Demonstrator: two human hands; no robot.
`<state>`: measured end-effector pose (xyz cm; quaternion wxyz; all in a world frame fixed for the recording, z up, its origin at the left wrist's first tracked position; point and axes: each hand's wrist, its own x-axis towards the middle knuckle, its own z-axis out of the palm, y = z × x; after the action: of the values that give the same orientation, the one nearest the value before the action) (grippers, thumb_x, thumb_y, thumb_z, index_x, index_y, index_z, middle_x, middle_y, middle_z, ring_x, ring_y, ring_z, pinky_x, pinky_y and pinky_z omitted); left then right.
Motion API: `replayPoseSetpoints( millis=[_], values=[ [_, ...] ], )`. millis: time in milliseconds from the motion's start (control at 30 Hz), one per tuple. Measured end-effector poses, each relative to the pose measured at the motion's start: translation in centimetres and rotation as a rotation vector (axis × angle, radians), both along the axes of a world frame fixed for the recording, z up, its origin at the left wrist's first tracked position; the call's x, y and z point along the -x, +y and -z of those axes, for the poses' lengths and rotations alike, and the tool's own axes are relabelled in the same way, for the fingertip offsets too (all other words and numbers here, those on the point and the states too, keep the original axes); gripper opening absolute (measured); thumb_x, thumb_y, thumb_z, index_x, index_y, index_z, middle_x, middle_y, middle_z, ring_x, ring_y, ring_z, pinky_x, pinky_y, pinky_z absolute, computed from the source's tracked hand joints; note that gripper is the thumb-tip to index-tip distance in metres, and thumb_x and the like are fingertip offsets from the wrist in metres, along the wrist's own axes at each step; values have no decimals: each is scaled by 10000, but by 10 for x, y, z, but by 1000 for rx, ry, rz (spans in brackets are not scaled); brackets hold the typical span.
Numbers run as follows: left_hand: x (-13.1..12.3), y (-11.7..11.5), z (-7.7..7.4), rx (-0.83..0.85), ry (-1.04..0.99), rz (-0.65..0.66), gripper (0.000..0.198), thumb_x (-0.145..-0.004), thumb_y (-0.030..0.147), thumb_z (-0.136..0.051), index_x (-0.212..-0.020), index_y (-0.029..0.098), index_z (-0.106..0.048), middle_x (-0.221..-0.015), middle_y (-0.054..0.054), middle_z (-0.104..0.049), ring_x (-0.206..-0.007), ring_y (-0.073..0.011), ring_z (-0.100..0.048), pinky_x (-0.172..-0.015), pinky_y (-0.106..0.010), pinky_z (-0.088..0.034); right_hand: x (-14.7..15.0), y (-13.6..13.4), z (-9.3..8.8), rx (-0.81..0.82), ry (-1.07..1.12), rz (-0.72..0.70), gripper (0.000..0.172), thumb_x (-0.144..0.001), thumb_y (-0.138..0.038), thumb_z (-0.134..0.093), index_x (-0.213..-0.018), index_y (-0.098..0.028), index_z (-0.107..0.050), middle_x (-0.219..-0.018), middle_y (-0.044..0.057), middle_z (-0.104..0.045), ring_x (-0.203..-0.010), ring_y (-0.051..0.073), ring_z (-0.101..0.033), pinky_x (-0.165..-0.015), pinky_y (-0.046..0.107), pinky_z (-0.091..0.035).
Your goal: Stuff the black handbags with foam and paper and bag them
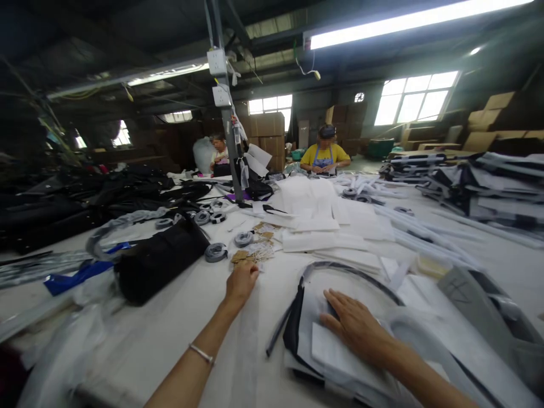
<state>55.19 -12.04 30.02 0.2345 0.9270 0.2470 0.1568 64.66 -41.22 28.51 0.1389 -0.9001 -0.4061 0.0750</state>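
My left hand [242,281] is closed, fingers curled down at the near edge of a pile of brown paper tags with white strings [255,254]; anything in its fingertips is hidden. My right hand [355,326] lies open, fingers stretched, over a flat bundle of white sheets and black fabric [335,354] on the table. A dark curved tube or strap [361,271] arches around the far side of this bundle. Coiled grey straps [216,253] lie just left of the tags. Further left rests a black rolled fabric bundle [164,260].
White foam sheets [314,201] spread over the table's middle. A grey box [488,317] stands at right, with stacked black and white pieces [505,187] behind. A metal post [233,130] rises beyond the coils. Two people are across the table, one in a yellow shirt [325,156].
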Motion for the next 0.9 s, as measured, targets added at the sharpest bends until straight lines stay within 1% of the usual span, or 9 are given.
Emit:
replayPoseSetpoints(
  millis=[67,167,233,333,500,567,667,767,900],
  values=[
    [-2,31,6,6,32,-50,74,-821,204,-595,-807,184,-665,-873,-52,-678,-861,-217,-630,-752,-320,-447,1,2,7,18,9,27,584,-952,-532,-459,-1417,-183,-513,-1427,154,-523,-1309,359,-492,-1062,573,-394],
    [-8,52,18,18,56,-32,71,-795,266,-655,-809,197,-654,-866,-32,-659,-835,-207,-611,-711,-298,-420,10,-1,7,59,23,40,559,-944,-514,-464,-1421,-225,-506,-1426,126,-531,-1293,361,-505,-1042,564,-413],
    [-14,54,24,22,51,3,98,-779,279,-681,-824,201,-642,-896,-32,-647,-872,-208,-597,-742,-299,-416,18,-3,4,99,58,33,574,-934,-521,-468,-1431,-233,-495,-1441,113,-516,-1303,358,-495,-1051,561,-409],
    [-25,51,32,46,28,39,67,-760,213,-682,-793,199,-626,-915,-37,-632,-931,-213,-575,-832,-318,-405,24,-7,6,121,92,17,600,-921,-544,-470,-1435,-236,-494,-1445,107,-509,-1303,359,-497,-1051,558,-419],
    [-30,56,36,186,-50,32,88,-739,150,-648,-682,185,-591,-825,-38,-616,-897,-217,-560,-857,-349,-405,11,-17,16,26,80,-44,583,-919,-581,-465,-1403,-264,-536,-1401,93,-554,-1272,345,-536,-1081,547,-408],
    [-25,62,32,287,-93,46,106,-737,219,-654,-661,181,-591,-780,-36,-619,-828,-206,-566,-800,-333,-429,2,-17,10,-24,32,-59,595,-905,-588,-489,-1392,-253,-550,-1380,101,-574,-1272,353,-534,-1111,575,-363],
    [-14,73,20,463,-180,76,219,-759,385,-628,-718,170,-618,-741,-35,-641,-737,-188,-584,-718,-306,-456,-7,-5,-13,-157,-69,-56,560,-880,-562,-545,-1350,-260,-587,-1362,99,-594,-1268,349,-537,-1106,564,-379],
    [-4,79,4,585,-288,84,349,-765,506,-595,-811,163,-643,-778,-41,-677,-743,-182,-607,-719,-297,-467,-6,24,-42,-322,-81,-53,442,-910,-501,-519,-1273,-278,-636,-1324,77,-626,-1223,309,-575,-1072,493,-437],
    [3,82,-19,634,-429,46,341,-689,517,-661,-692,184,-591,-678,-6,-633,-684,-160,-572,-684,-282,-455,2,72,-69,-405,54,-107,366,-893,-418,-527,-1177,-251,-686,-1186,70,-696,-1037,275,-664,-945,435,-520]
  ],
)
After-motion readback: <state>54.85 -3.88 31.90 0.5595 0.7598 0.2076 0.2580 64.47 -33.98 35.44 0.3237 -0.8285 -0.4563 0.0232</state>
